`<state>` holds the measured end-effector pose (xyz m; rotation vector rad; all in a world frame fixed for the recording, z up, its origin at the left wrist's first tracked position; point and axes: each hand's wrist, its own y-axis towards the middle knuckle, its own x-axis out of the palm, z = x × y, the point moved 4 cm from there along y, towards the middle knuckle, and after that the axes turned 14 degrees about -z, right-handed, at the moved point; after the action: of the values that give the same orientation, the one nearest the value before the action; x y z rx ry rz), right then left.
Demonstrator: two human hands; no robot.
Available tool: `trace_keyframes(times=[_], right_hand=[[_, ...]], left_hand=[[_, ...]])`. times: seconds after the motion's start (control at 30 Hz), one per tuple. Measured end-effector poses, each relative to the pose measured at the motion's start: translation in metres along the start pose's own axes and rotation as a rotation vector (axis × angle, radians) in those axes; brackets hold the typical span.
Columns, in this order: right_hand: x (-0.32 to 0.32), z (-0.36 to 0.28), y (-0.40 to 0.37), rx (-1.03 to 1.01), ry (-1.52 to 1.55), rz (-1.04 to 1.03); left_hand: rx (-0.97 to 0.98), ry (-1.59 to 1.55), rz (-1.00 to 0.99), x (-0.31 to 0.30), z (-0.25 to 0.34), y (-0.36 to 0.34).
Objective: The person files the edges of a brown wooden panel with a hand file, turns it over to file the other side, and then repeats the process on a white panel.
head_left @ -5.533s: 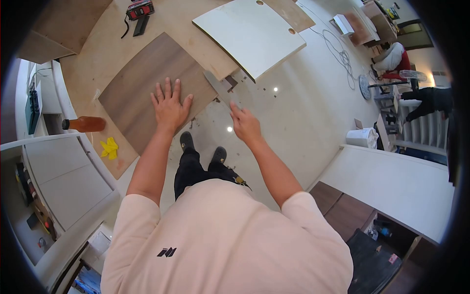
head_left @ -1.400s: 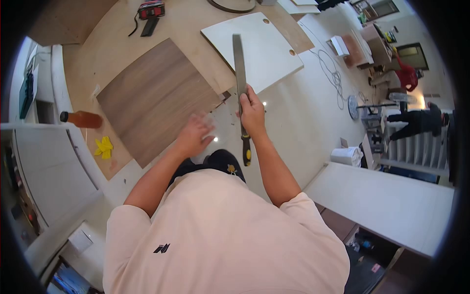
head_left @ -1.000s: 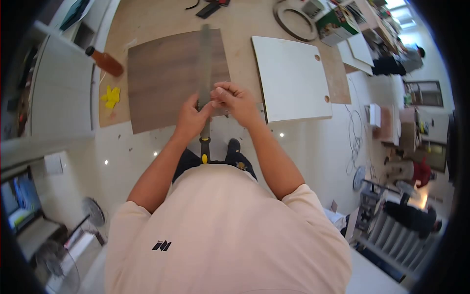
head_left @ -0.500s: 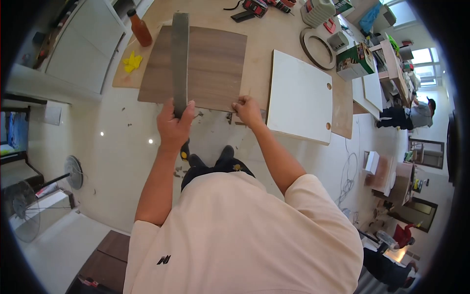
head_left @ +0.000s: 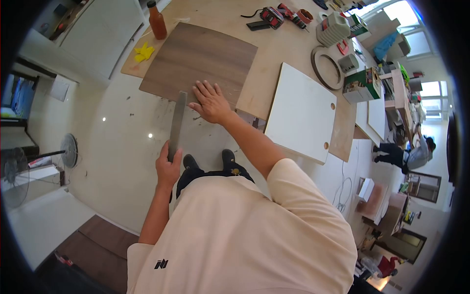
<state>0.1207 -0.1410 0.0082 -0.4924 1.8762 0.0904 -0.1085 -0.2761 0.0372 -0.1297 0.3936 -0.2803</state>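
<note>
Left hand [head_left: 168, 169] clamps a file [head_left: 177, 122] in its fingers; right hand [head_left: 214, 105], fingers apart, rests on a brown board [head_left: 200, 54], likely steadying it.

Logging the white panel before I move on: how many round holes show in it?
2. Both lie along the right edge of the white panel: an upper hole near the top corner, a lower hole near the bottom corner. Its underside is hidden.
</note>
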Motion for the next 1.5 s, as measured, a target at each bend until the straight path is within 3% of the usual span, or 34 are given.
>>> trace_keyframes(times=[0.13,0.23,0.33,0.53,0.77,0.87,0.97,1.07,1.27,1.37,1.5], right_hand=[[0.007,0.040,-0.002,0.132,-0.040,-0.012],[-0.014,0.101,-0.018,0.263,-0.068,0.018],[-0.053,0.129,-0.022,0.394,-0.172,-0.094],[-0.061,0.140,0.000,0.323,-0.216,-0.346],[-0.065,0.143,0.007,0.298,-0.147,-0.433],[-0.062,0.148,0.008,0.272,-0.156,-0.448],[-0.068,0.152,0.014,0.241,-0.152,-0.437],[-0.059,0.149,0.014,0.256,-0.141,-0.449],[-0.070,0.145,0.008,0.247,-0.150,-0.460],[-0.066,0.150,0.012,0.266,-0.124,-0.445],[-0.062,0.145,0.010,0.267,-0.205,-0.513]], left_hand=[[-0.089,-0.040,-0.011,0.020,0.004,-0.014],[-0.009,0.081,0.002,0.042,0.007,-0.014],[-0.008,0.169,-0.050,0.069,0.006,-0.015],[-0.021,0.402,-0.148,0.112,-0.004,-0.006],[-0.063,0.618,-0.214,0.147,0.010,0.027],[0.012,0.669,-0.163,0.159,0.023,0.057],[0.037,0.607,-0.064,0.144,0.003,0.043],[-0.055,0.591,-0.105,0.131,0.007,0.026],[-0.059,0.628,-0.170,0.155,0.027,0.056],[-0.113,0.557,-0.114,0.135,0.007,0.035],[-0.070,0.576,-0.179,0.153,0.010,0.034]])
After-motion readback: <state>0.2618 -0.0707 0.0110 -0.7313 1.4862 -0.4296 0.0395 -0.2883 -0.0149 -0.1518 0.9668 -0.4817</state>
